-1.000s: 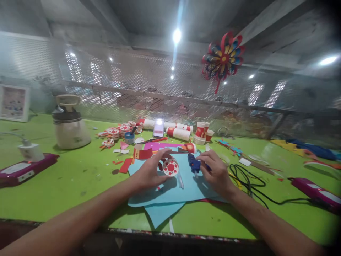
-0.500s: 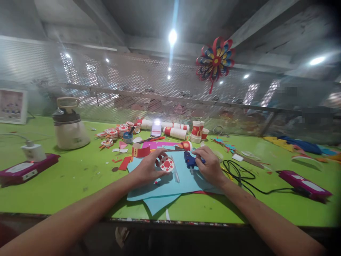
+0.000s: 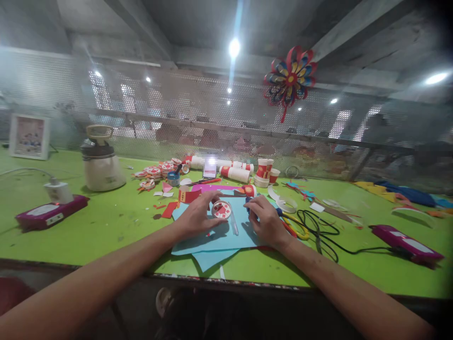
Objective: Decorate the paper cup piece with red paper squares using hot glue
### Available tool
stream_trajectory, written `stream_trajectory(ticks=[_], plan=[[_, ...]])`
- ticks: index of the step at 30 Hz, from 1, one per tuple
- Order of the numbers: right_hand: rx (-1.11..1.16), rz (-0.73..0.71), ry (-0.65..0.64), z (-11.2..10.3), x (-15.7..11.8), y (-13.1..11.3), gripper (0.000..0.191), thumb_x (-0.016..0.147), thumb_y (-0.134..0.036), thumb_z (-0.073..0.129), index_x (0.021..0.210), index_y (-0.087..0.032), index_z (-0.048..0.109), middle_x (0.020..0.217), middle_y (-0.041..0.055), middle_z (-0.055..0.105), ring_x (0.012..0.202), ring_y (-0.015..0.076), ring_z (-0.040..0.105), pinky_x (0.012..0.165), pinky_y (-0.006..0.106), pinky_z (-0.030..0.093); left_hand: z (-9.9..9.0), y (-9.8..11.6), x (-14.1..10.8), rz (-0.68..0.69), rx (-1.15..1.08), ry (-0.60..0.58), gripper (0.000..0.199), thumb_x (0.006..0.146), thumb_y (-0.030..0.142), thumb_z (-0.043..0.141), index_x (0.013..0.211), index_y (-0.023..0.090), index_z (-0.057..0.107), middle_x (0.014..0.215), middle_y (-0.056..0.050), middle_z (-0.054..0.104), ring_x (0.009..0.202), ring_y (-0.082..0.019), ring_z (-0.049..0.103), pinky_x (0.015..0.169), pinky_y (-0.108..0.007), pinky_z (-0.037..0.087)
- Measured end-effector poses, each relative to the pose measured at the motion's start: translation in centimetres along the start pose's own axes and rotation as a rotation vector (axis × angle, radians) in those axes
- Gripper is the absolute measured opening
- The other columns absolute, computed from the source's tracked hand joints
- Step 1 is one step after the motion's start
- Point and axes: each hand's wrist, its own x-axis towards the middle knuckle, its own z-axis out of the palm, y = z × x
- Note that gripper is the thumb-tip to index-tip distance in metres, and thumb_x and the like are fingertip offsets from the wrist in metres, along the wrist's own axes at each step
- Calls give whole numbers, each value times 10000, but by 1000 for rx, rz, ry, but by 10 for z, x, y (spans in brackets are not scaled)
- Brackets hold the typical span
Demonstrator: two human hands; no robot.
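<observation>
Over the blue paper, the left hand holds a red-patched cup (best pinched lightly). On the paper's right side, the right hand grips a mostly hidden glue gun.

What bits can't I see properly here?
All in the head view:
Most of the blue glue gun: the right hand covers it.
The back of the red-and-white disc: turned away.
The phone screen: glare and blur.
The framed picture's details: too small, blurred.
</observation>
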Motion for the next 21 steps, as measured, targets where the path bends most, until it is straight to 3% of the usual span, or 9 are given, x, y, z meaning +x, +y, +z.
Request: stream_trajectory(ticks=[7,11,19,21], plan=[[-57,-26,-1,8,-2,-6,267,953,-320,598,1181,-181,610,1184,75,640,979,208,650,823,414,560,4,3,-3,66,19,12,552,832,245,643,1337,218,421,1235,-108,598,1072,-235,597,956,-425,486],[-88,-58,-6,12,-4,-8,278,950,-321,603,1189,-180,608,1195,77,637,991,213,649,831,422,558,8,1,-2,58,-19,15,549,839,257,622,1347,202,420,1215,-103,612,1043,-220,615,932,-397,511],[-135,-79,-31,14,-5,-6,301,947,-323,608,1212,-180,599,1225,82,627,1019,224,645,850,438,553,2,-7,1,-115,-216,105,473,795,328,701,1232,180,597,1203,-98,613,1146,-253,550,1044,-427,426],[-150,-86,-43,14,-6,-6,304,947,-323,609,1214,-179,598,1222,82,628,1018,224,646,850,438,554,-2,-9,4,-185,-314,124,456,805,372,701,1205,165,628,1198,-105,623,1118,-265,571,1007,-428,452]])
